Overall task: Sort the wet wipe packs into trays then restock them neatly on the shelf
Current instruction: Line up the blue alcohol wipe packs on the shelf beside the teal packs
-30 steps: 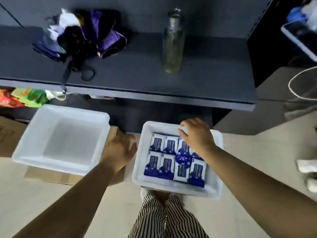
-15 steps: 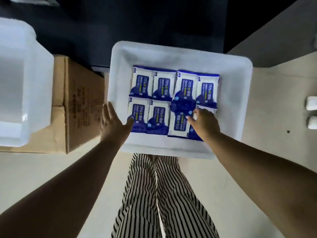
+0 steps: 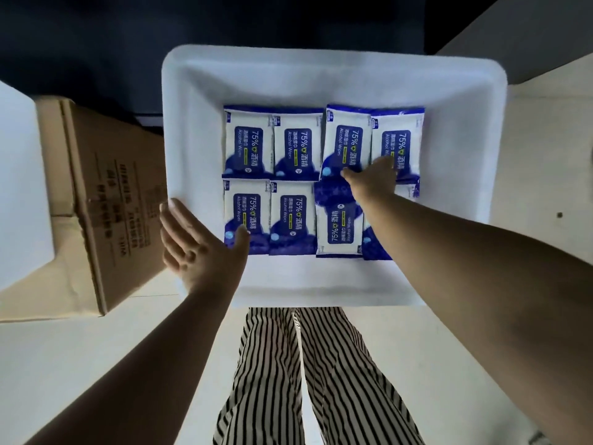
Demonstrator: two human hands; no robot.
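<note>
Your left hand: fingers straight and spread, palm down over the near-left rim of the white tray, thumb tip touching the bottom edge of the near-left wet wipe pack; it grips nothing.
Your right hand: reaches past the near row with fingers stretched flat, resting on the seam between the two far-right packs; it presses rather than pinches, and no pack is lifted.
Wet wipe packs: eight blue-and-white packs lie flat in the tray in two rows of four, edges touching or slightly overlapping. Six show "75%" labels turned the same way; the pack under your right forearm is turned the opposite way; the one at the near-right corner is mostly hidden by your arm.
Tray walls: bare white margin runs all round the packs, widest beyond your right fingertips.
Left of your left hand: a brown cardboard box with printed text stands just beside the tray; a second white tray sits on top of it, cut off by the frame edge.
Below your wrists: your striped trousers over a pale floor.
Beyond the tray: dark shelving, details lost in shadow.
</note>
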